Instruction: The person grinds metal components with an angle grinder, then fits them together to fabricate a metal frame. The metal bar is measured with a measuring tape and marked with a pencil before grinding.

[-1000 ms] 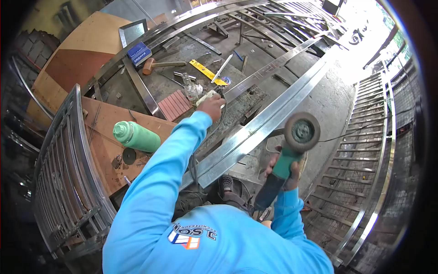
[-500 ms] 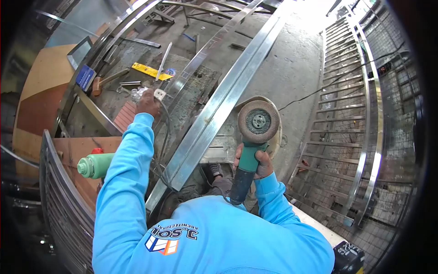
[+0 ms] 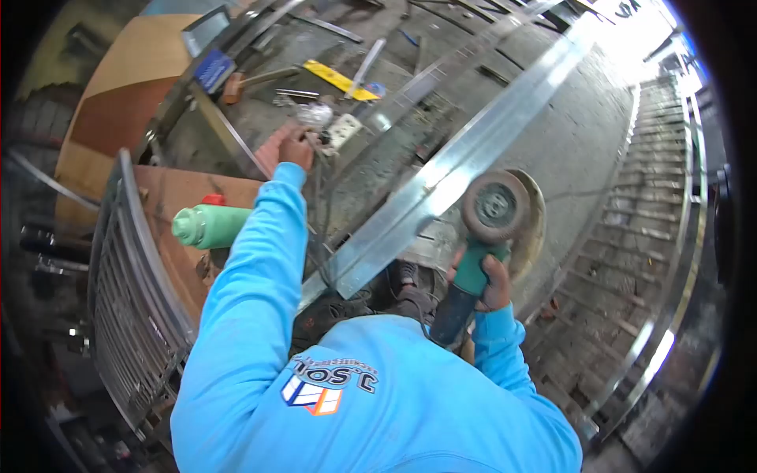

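The angle grinder (image 3: 471,270) is held up in front of the person's chest, above the floor and just right of a long steel rail (image 3: 441,185). It has a green body, a darker rear handle and a round grey disc (image 3: 495,206) that faces the camera, with a pale guard behind it. The right hand (image 3: 493,285) has its grip closed around the green body. The rear end of the handle is hidden behind the blue shirt. The tool's long axis runs from the chest up and slightly right, with the disc end away from the person.

A green bottle (image 3: 209,226) lies on a brown board to the left. Farther out, the left hand (image 3: 296,148) rests curled beside a white socket block (image 3: 344,128). Motion blur hides what its grip holds, so I cannot tell. Beyond lie a yellow level (image 3: 339,79) and a mallet (image 3: 248,81).
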### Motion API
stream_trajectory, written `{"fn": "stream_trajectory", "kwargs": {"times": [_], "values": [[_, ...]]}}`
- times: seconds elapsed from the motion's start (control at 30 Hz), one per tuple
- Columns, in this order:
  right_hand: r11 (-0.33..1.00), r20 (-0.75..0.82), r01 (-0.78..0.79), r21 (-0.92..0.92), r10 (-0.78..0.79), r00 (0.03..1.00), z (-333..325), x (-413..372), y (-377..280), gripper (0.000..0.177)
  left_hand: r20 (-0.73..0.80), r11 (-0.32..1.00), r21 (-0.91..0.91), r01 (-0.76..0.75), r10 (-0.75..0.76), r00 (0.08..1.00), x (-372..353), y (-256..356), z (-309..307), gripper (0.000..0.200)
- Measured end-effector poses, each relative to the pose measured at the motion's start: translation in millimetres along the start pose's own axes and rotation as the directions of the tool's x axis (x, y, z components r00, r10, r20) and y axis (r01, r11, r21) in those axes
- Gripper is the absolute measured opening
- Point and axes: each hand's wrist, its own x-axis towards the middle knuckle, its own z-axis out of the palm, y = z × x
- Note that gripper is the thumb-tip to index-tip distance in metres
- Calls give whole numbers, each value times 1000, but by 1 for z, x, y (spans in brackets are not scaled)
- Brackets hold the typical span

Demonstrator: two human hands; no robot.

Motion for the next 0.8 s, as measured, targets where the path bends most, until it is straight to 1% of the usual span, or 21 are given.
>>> {"fn": "stream_trajectory", "kwargs": {"times": [0.03, 0.07, 0.1, 0.13, 0.23, 0.27, 0.37, 0.4, 0.47, 0.5, 0.53, 0.6, 0.63, 0.67, 0.7, 0.77, 0.8], "values": [[1000, 26, -21, 21, 21, 999, -3, -1, 0, 61, 14, 975, -150, 167, -166, 986, -12, 31, 1, 26], [998, 56, -41, 39, 39, 998, -9, 4, 3, 60, 15, 999, 45, 27, -28, 1000, -4, 3, 6, 26], [996, 94, -65, 57, 60, 994, -11, 6, 5, 59, 38, 972, 235, -7, -2, 999, -14, 33, 8, 26], [997, 85, -47, 55, 43, 995, -9, 5, 5, 59, 55, 907, 418, -48, 27, 998, -24, 70, 1, 26], [999, 93, -22, 43, 18, 996, -3, 7, 5, 60, 162, 809, 567, -155, 75, 984, -22, 79, 4, 27], [999, 98, -19, 40, 15, 995, -4, 7, 6, 61, 195, 798, 576, -174, 72, 978, -22, 77, 4, 28], [999, 98, -10, 51, 5, 995, -4, 6, 7, 62, 174, 830, 529, -175, 96, 980, -30, 60, 0, 27], [998, 97, -7, 60, 1, 995, -5, 7, 7, 63, 100, 866, 500, 7, -66, 993, -36, 73, -1, 25], [996, 102, -12, 85, 3, 995, -8, 8, 10, 63, -11, 925, 377, -45, 53, 999, -41, 46, 5, 24], [995, 100, -18, 96, 8, 995, -10, 7, 11, 63, -69, 947, 313, -74, 101, 993, -44, 43, 7, 23], [995, 97, -21, 101, 11, 995, -12, 6, 13, 62, -75, 958, 285, -31, 55, 996, -43, 40, 8, 23], [994, 99, -35, 100, 25, 995, -14, 8, 15, 62, -14, 938, 347, 3, 2, 1000, -39, 44, 9, 23], [999, 66, -19, 39, 16, 998, -11, 7, 12, 61, 9, 924, 381, 21, -26, 1000, -37, 49, 6, 23], [1000, 39, -3, -19, 3, 999, -5, 5, 9, 61, 65, 897, 440, -35, 7, 998, -36, 53, 4, 25], [997, 14, 15, -76, -14, 1000, -1, 5, 8, 60, 65, 886, 460, -50, 22, 998, -36, 50, 4, 25], [999, 3, 29, -31, -29, 1000, 3, 3, 13, 60, 79, 861, 501, -91, 59, 995, -34, 45, 9, 26], [999, -4, 34, -13, -34, 999, 4, 3, 13, 59, 79, 873, 484, -59, 23, 997, -38, 56, 8, 28]]}}
